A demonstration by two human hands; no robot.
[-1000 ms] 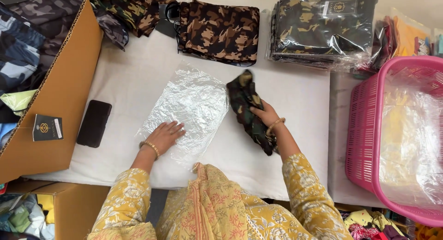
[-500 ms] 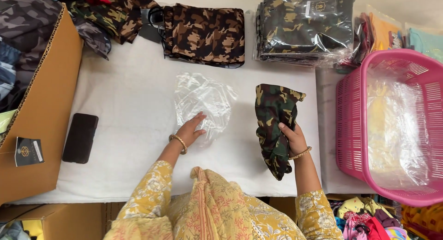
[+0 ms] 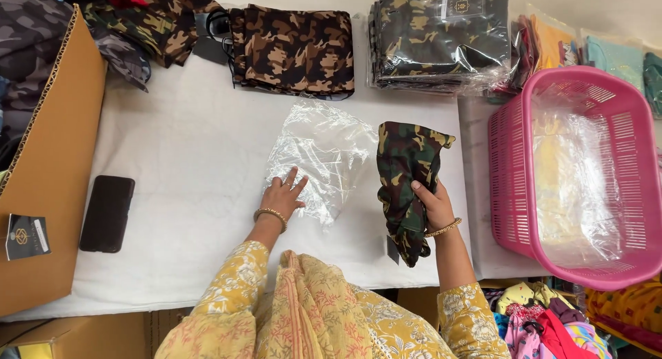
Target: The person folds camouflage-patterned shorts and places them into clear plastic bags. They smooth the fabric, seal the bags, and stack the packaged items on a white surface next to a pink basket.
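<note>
Camouflage garment [image 3: 407,183] in right hand [image 3: 433,204]

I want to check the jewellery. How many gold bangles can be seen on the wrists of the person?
2. One gold bangle is on the left wrist, behind the left hand that presses the clear plastic bag. The other bangle is on the right wrist, below the right hand holding the folded camouflage garment.

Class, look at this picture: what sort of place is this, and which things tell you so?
Probably a garment packing table: a stack of bagged camouflage garments, a clear plastic bag under the left hand, and a folded camouflage cloth in the right hand.
</note>
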